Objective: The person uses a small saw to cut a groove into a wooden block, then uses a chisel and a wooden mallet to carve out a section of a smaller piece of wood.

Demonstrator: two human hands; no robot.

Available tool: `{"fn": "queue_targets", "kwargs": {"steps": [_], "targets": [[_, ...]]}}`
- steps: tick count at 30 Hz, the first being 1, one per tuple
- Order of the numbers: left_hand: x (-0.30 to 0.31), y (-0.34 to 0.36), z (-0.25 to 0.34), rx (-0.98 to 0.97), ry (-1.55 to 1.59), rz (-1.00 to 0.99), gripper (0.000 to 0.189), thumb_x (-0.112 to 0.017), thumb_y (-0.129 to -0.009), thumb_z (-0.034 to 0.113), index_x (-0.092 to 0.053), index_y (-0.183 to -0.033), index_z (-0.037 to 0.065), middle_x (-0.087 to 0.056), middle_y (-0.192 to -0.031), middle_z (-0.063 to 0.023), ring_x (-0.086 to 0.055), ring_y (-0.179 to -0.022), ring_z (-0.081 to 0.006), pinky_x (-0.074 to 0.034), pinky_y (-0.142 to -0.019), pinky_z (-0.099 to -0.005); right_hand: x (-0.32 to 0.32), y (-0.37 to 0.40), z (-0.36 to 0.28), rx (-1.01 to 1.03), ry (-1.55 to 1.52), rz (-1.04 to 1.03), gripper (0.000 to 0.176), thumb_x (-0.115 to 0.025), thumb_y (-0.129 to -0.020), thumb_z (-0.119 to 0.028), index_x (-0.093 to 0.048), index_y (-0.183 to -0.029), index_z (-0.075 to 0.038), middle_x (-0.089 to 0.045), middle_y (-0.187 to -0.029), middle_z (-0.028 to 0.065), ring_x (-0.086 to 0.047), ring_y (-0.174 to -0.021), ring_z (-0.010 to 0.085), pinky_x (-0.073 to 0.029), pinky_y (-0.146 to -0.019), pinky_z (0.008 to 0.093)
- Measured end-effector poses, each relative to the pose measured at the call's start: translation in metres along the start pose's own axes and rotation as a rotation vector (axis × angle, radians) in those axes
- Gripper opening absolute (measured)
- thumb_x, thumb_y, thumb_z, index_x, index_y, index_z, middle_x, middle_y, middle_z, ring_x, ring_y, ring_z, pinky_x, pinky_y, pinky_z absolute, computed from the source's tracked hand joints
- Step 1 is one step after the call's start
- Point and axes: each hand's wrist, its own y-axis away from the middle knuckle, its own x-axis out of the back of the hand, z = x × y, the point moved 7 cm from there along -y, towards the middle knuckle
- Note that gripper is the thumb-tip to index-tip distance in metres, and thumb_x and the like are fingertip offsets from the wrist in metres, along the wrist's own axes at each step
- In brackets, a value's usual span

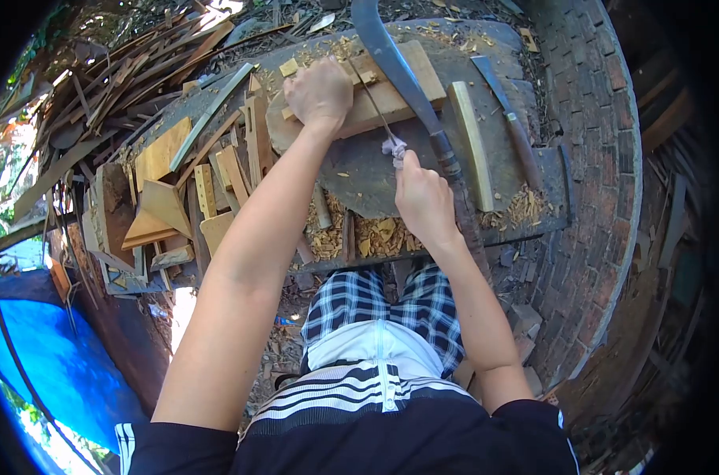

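Note:
My left hand is closed over a small wooden stick, pressing it down on a thick wooden block. Its ends show on both sides of the fist. In my right hand is a thin saw blade with a pale rag wrapped round its near end. The blade runs away from me across the stick, just right of my left fist. Close to the right hand, a large curved machete lies across the block, its handle pointing toward me.
A pale wood strip and a smaller knife lie right of the machete. Wood offcuts crowd the bench's left side. Wood shavings cover its near edge. A brick wall stands at right, a blue tarp at lower left.

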Motion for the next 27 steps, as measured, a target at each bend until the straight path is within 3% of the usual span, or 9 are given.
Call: {"fn": "queue_targets", "kwargs": {"steps": [4,5,10,16,24,27], "targets": [[0.002,0.002,0.003,0.018,0.028,-0.004,0.043,-0.039,-0.097,0.03,-0.073,-0.085,0.007,-0.072,-0.089,-0.0143,-0.067,-0.092,-0.0295,-0.044,-0.09,-0.0432,0.014,-0.049,-0.022,0.176,-0.106,0.183,0.026,-0.043,-0.098,-0.023,-0.057,-0.101,-0.002,-0.065,-0.076,0.0286,-0.065,-0.077,0.047,-0.052,-0.068,0.0559],[0.004,0.003,0.002,0.022,0.027,0.0,0.043,-0.039,-0.097,0.03,-0.073,-0.085,0.007,-0.072,-0.09,-0.0142,-0.067,-0.092,-0.0296,-0.044,-0.09,-0.0433,0.012,-0.062,-0.03,0.188,-0.008,0.184,0.023,-0.041,-0.097,-0.016,-0.056,-0.096,0.001,-0.066,-0.072,0.0252,-0.068,-0.073,0.0421,-0.054,-0.066,0.0523],[0.007,0.008,0.002,-0.055,-0.013,0.091,0.041,-0.041,-0.097,0.029,-0.073,-0.084,0.007,-0.071,-0.09,-0.0141,-0.067,-0.091,-0.0288,-0.045,-0.089,-0.0428,0.013,-0.049,-0.025,0.205,-0.031,0.114,0.022,-0.042,-0.096,-0.017,-0.055,-0.095,0.0,-0.066,-0.072,0.0247,-0.068,-0.072,0.0415,-0.055,-0.065,0.0516],[0.008,0.004,0.002,0.014,-0.018,0.038,0.04,-0.043,-0.096,0.029,-0.073,-0.082,0.007,-0.071,-0.084,-0.0141,-0.068,-0.082,-0.0294,-0.045,-0.087,-0.043,0.011,-0.055,-0.028,0.214,-0.039,0.115,0.018,-0.044,-0.093,-0.014,-0.054,-0.095,0.001,-0.067,-0.073,0.0254,-0.068,-0.071,0.0421,-0.055,-0.064,0.0512],[0.004,0.002,0.003,-0.012,-0.015,0.059,0.044,-0.04,-0.097,0.031,-0.073,-0.079,0.007,-0.07,-0.081,-0.0179,-0.068,-0.083,-0.0328,-0.047,-0.084,-0.0431,-0.002,-0.054,-0.028,0.081,-0.115,0.179,0.018,-0.044,-0.093,-0.014,-0.054,-0.095,0.001,-0.067,-0.074,0.0265,-0.069,-0.076,0.0423,-0.056,-0.067,0.0503],[0.005,0.002,0.003,-0.006,0.006,0.042,0.045,-0.04,-0.097,0.032,-0.073,-0.079,0.007,-0.07,-0.081,-0.0192,-0.069,-0.082,-0.0339,-0.047,-0.083,-0.0433,-0.008,-0.053,-0.023,0.064,-0.173,0.252,0.021,-0.044,-0.097,-0.018,-0.054,-0.101,0.0,-0.065,-0.074,0.0279,-0.066,-0.073,0.0451,-0.053,-0.066,0.0541]]}}
